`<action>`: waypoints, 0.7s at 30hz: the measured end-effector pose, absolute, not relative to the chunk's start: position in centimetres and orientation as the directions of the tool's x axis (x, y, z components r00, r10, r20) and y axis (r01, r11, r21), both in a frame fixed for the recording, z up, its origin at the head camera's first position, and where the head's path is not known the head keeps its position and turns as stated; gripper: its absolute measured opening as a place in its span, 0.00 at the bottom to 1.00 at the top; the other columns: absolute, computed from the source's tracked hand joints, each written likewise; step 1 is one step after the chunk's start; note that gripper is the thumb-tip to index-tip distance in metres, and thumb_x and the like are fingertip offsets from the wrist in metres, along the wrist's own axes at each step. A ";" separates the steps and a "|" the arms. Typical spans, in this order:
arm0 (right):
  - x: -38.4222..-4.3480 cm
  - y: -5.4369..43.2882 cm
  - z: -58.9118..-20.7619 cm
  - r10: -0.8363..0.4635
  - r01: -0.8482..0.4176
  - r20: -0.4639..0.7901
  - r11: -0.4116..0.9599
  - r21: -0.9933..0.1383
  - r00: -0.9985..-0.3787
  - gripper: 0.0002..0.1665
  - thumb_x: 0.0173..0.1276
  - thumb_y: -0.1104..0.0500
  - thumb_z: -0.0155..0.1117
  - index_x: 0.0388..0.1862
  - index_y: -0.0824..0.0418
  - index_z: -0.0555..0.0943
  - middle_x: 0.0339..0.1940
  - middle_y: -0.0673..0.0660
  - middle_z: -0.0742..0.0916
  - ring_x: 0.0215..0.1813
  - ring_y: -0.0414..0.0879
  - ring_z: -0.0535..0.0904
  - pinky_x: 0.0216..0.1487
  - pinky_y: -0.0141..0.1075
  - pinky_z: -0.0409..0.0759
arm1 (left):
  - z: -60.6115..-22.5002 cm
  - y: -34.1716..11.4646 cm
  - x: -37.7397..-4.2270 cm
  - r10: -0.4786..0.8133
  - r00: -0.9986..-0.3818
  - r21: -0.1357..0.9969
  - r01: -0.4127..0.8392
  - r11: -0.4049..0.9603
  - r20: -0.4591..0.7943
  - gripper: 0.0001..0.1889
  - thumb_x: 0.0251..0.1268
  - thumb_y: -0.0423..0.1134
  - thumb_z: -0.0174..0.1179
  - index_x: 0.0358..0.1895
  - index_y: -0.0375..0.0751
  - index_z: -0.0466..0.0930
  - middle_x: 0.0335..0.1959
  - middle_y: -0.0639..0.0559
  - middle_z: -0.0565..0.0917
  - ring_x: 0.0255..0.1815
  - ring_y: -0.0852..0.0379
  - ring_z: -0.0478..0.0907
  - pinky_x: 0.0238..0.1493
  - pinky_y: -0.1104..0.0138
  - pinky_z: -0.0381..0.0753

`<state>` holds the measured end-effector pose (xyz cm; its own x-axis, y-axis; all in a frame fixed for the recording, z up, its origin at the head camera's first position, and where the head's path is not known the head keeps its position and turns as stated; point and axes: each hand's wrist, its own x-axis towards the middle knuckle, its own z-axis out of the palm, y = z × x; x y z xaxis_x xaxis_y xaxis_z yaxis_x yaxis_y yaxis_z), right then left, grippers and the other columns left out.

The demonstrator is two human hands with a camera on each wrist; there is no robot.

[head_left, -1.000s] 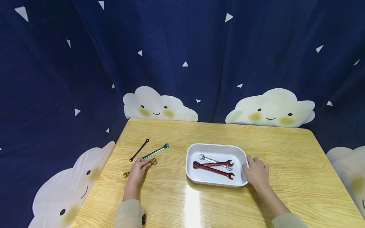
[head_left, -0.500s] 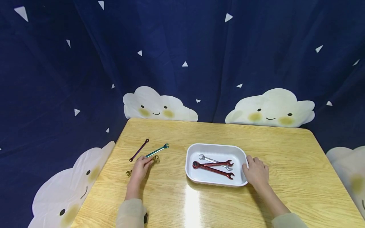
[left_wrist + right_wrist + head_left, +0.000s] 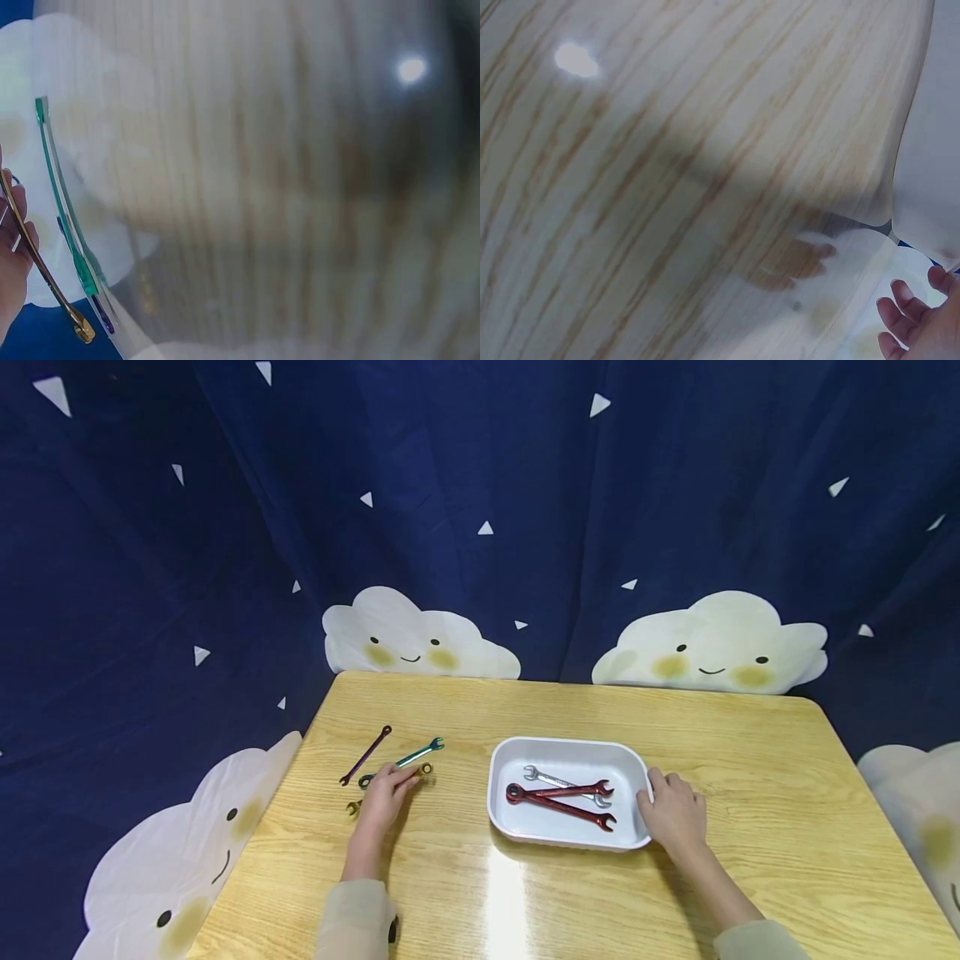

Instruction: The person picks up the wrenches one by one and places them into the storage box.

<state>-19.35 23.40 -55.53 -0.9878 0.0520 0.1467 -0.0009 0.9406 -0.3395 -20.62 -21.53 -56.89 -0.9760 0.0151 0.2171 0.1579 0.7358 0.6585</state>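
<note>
Gold wrench (image 3: 36,259) shifted rightward, pinched in left hand (image 3: 385,796).

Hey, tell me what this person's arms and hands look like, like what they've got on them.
The left hand and right hand are both ungloved. The left sleeve and right sleeve are pale beige and plain where visible. A small dark item shows beside the left sleeve, too little to identify.
</note>
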 end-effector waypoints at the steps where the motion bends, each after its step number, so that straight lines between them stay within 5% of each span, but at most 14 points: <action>1: -19.4 23.4 -55.5 0.052 -0.002 0.150 0.940 -0.341 -0.987 0.19 0.64 0.53 0.47 0.48 0.64 0.70 0.39 0.69 0.77 0.45 0.66 0.71 0.45 0.60 0.62 | -56.9 -21.4 -20.7 0.019 -0.975 0.659 0.163 0.734 0.221 0.14 0.59 0.35 0.59 0.49 0.40 0.81 0.32 0.51 0.73 0.29 0.58 0.67 0.28 0.68 0.69; 21: -19.3 23.4 -55.3 0.058 0.000 0.155 0.937 -0.349 -0.986 0.18 0.64 0.54 0.47 0.47 0.64 0.70 0.38 0.69 0.77 0.44 0.66 0.71 0.45 0.60 0.61 | -55.7 -17.7 -22.0 0.069 -0.969 0.655 0.213 0.725 0.239 0.14 0.60 0.34 0.59 0.50 0.44 0.81 0.34 0.52 0.75 0.30 0.59 0.70 0.31 0.66 0.72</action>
<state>-19.34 23.41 -55.34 -0.9862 0.0581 0.1549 0.0003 0.9371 -0.3492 -21.97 -17.71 -55.70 -0.9686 0.0689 0.2388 0.2131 0.7248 0.6552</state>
